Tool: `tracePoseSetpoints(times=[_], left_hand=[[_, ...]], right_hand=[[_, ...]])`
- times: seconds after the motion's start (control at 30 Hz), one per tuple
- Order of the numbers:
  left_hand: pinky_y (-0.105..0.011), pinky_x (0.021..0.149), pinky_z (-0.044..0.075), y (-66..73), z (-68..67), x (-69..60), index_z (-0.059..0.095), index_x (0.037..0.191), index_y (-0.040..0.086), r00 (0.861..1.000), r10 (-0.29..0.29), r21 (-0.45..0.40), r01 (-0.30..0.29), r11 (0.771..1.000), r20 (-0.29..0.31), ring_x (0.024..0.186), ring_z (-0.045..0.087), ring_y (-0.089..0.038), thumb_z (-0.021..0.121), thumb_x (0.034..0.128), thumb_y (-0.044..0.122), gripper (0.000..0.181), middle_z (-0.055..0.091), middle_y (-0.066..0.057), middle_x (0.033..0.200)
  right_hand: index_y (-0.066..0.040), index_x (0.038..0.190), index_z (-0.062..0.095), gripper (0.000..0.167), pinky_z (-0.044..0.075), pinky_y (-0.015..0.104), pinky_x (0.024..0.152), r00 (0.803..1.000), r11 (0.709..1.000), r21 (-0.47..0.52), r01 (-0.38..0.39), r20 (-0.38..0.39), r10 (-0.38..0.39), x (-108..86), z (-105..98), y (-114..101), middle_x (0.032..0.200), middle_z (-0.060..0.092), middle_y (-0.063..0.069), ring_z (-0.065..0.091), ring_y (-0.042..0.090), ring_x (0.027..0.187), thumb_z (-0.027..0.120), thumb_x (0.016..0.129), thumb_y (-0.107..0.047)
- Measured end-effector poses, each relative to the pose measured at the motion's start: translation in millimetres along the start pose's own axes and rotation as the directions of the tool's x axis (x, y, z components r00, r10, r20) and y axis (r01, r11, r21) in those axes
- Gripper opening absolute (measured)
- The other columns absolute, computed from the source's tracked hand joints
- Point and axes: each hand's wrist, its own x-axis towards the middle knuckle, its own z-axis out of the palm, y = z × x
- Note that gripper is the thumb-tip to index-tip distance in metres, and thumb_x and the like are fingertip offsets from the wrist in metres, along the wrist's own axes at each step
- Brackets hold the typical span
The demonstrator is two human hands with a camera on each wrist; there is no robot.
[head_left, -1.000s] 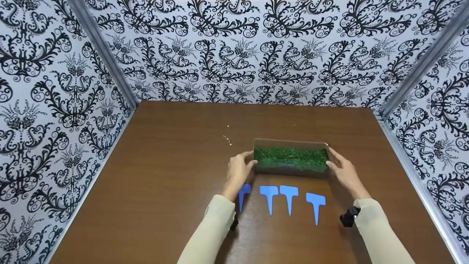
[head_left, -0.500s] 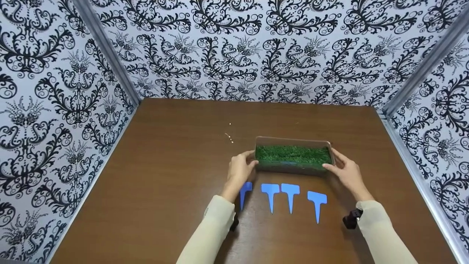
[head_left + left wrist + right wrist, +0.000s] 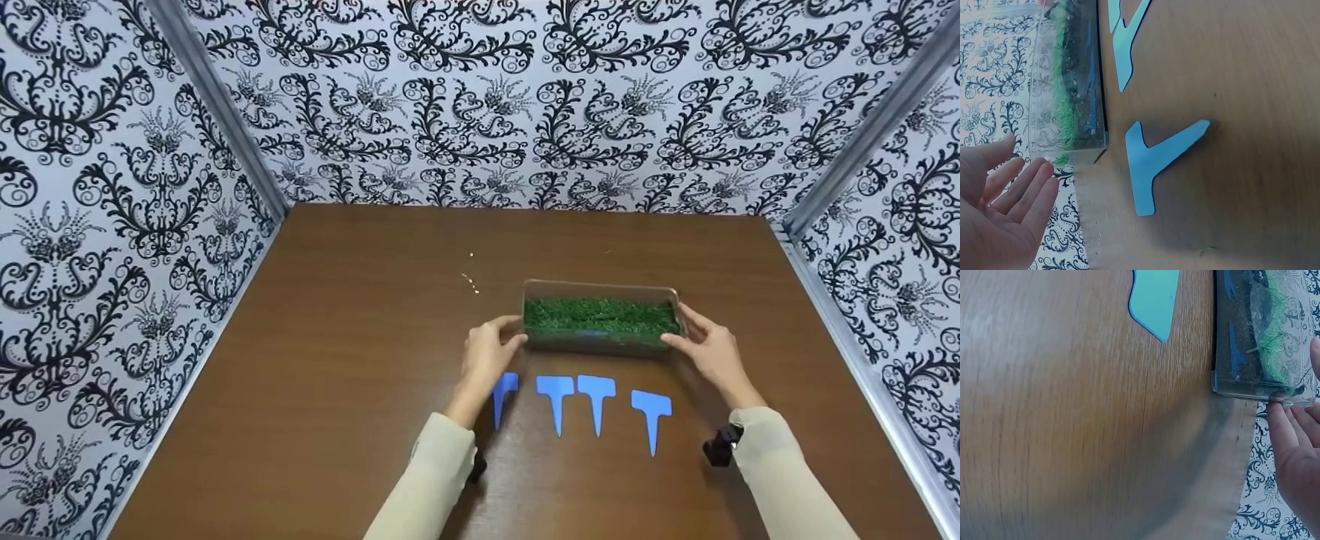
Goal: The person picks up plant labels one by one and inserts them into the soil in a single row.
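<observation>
4 blue tags point(image 3: 597, 387) lie nearest the person, stems pointing back, in a rough row on the brown table point(image 3: 337, 360). left hand point(image 3: 487, 352) loosely spread, no grip, just beside the left end of the clear box point(image 3: 570, 348); contact unclear. right hand point(image 3: 712, 358) is closer, thumb and fingers holding the right end. box, with green grass point(image 3: 600, 316), sits between the hands beyond the tags, long axis left to right. patterned wall point(image 3: 480, 112) behind.
</observation>
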Motion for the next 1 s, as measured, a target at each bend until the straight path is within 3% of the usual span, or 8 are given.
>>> tracePoseSetpoints(times=[0.2, 0.43, 0.77, 0.83, 1.0], left_hand=[[-0.034, 0.084, 0.059, -0.4, -3.2, -5.6, 0.071, 0.124, 0.013, 0.999, 0.025, -0.028, -0.024, 0.999, 0.024, 0.098, 0.075, -0.020, 0.073, 0.0911, 0.022, 0.034, 0.076, -0.005, 0.111], [-0.033, 0.082, 0.059, -0.1, -5.1, -14.5, 0.070, 0.124, 0.013, 0.997, 0.040, -0.043, -0.037, 0.998, 0.070, 0.099, 0.074, -0.019, 0.073, 0.0914, 0.027, 0.036, 0.076, -0.005, 0.111], [-0.032, 0.084, 0.059, -2.7, -4.4, -17.8, 0.071, 0.122, 0.013, 0.997, 0.044, -0.050, -0.040, 0.998, 0.068, 0.099, 0.075, -0.018, 0.073, 0.0905, 0.026, 0.035, 0.076, -0.004, 0.111], [-0.032, 0.084, 0.059, -2.3, -3.7, -17.5, 0.071, 0.123, 0.013, 0.996, 0.043, -0.050, -0.040, 0.998, 0.074, 0.099, 0.075, -0.018, 0.073, 0.0905, 0.026, 0.035, 0.076, -0.005, 0.112], [-0.031, 0.083, 0.059, 0.0, -1.9, -16.7, 0.071, 0.123, 0.012, 0.995, 0.050, -0.060, -0.045, 0.997, 0.083, 0.099, 0.075, -0.019, 0.074, 0.0899, 0.026, 0.036, 0.076, -0.005, 0.112]], right_hand=[[-0.012, 0.155, 0.034, 0.077, 0.041, 0.054, 0.107, 1.000, 1.000, 0.000, -0.014, 0.028, 0.014, 1.2, 0, -2, 0.150, 0.043, 0.025, 0.045, 0.043, 0.138, 0.067, 0.093, -0.043], [-0.013, 0.155, 0.033, 0.078, 0.044, 0.041, 0.105, 0.998, 1.000, -0.002, -0.026, 0.057, 0.026, -0.8, -2, -1, 0.153, 0.042, 0.021, 0.043, 0.038, 0.140, 0.067, 0.093, -0.045], [-0.011, 0.155, 0.033, 0.078, 0.042, 0.045, 0.106, 0.998, 1.000, -0.021, -0.019, 0.059, 0.020, -0.6, -4, -3, 0.151, 0.043, 0.022, 0.044, 0.040, 0.139, 0.067, 0.093, -0.044], [-0.011, 0.155, 0.033, 0.079, 0.045, 0.040, 0.105, 0.998, 1.000, -0.019, -0.018, 0.062, 0.020, -1.0, -3, -4, 0.152, 0.042, 0.023, 0.044, 0.040, 0.139, 0.067, 0.093, -0.044], [-0.010, 0.155, 0.032, 0.079, 0.047, 0.015, 0.097, 0.998, 1.000, 0.004, -0.020, 0.067, 0.020, -0.6, -3, -4, 0.153, 0.040, 0.023, 0.042, 0.040, 0.140, 0.067, 0.093, -0.044]])
